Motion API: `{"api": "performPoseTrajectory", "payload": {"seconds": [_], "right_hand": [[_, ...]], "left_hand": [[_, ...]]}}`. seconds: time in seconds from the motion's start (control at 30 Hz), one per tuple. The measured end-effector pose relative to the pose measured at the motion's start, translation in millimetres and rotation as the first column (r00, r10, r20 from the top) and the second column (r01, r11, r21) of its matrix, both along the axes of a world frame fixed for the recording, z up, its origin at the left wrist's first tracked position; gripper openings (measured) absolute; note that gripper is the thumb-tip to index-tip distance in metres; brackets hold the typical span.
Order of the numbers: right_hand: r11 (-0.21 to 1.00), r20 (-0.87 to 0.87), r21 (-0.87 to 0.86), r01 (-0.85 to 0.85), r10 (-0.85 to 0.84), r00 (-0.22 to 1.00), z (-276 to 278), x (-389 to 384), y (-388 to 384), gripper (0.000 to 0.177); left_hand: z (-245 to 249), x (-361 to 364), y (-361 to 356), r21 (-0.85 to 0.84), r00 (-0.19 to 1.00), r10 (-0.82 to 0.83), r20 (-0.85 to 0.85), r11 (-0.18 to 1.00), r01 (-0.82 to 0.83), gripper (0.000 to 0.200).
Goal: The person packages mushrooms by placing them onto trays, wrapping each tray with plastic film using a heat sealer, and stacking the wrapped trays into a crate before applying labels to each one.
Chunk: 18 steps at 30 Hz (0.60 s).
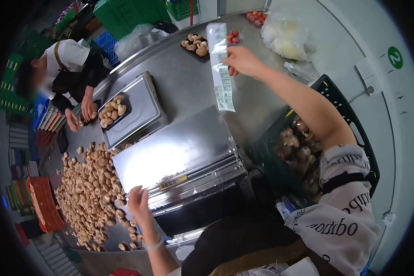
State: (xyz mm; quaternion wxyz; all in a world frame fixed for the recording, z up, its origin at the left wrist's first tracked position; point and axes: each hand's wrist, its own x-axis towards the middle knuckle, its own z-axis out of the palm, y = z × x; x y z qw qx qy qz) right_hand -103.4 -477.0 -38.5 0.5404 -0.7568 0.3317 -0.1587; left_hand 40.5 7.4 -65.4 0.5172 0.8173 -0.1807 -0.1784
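Observation:
My right hand point(239, 61) is closed on a long strip of labels point(221, 73), which hangs above the metal table. My left hand point(138, 205) is raised at the left front edge of a metal wrapping machine point(175, 152), its fingers apart and nothing in them. Beyond the strip, a black tray of mushrooms point(196, 45) lies on the table. Left of the machine, another tray of mushrooms point(112, 112) rests on a scale point(135, 108). A large heap of loose mushrooms point(89, 188) spreads beside my left hand.
A co-worker point(73, 69) at the upper left handles mushrooms with both hands. A dark crate of mushrooms point(354, 124) stands at my right. Packed tomatoes point(256, 18) and a plastic bag point(285, 37) lie at the back. An orange basket point(44, 204) is far left.

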Motion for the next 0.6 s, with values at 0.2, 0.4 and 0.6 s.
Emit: {"api": "performPoseTrajectory", "payload": {"seconds": [0.2,0.4,0.6], "right_hand": [[0.963,0.411,0.148,0.227,-0.269,0.871,100,-90,141,0.019],[0.854,0.371,0.414,0.316,-0.475,0.798,95,-159,252,0.019],[0.545,0.428,-0.789,0.283,0.158,0.890,114,-198,303,0.030]], "left_hand": [[17,-75,-127,-0.455,0.676,-0.487,-0.553,0.856,0.244,0.046],[72,-119,-110,-0.727,0.737,-0.524,-0.427,0.683,0.065,0.022],[115,-123,-45,-0.515,0.875,-0.484,-0.034,0.758,0.399,0.017]]}}
